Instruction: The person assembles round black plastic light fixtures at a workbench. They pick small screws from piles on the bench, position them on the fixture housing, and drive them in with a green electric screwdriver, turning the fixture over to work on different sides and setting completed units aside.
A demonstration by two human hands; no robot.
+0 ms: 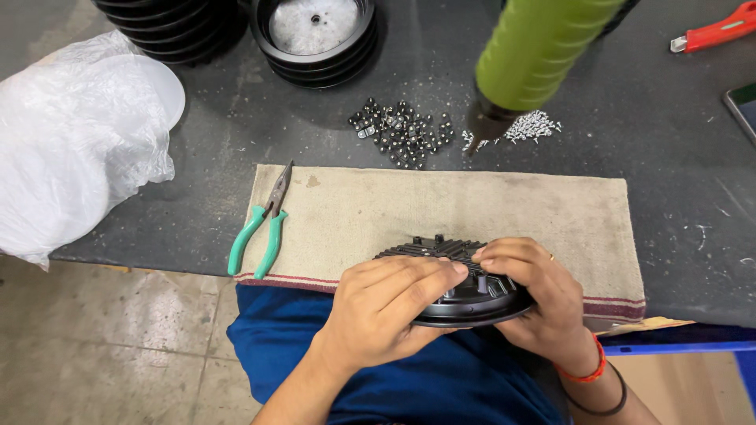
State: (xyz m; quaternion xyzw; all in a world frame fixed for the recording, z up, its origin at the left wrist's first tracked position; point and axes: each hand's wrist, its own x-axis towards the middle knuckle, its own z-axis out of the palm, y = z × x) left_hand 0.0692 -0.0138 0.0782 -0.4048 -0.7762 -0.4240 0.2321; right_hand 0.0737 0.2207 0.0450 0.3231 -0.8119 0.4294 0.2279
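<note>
1. A dark grey workbench (669, 236) carries everything.
2. A beige cloth mat (441, 212) lies along its near edge.
3. Green-handled pliers (264, 224) rest on the mat's left end.
4. Beyond the mat lie a heap of dark screws (403, 132) and, right of it, a smaller heap of silver screws (529, 126).
5. Far left of the mat sits a crumpled clear plastic bag (75, 142).
6. Stacks of black round housings (319, 39) stand farthest beyond the mat.

Both hands cover most of the black round part (465, 295), so its middle is hidden. The green tool (539, 47), the red cutter (720, 31) and the phone (744, 106) are cut off by the frame edges.
</note>
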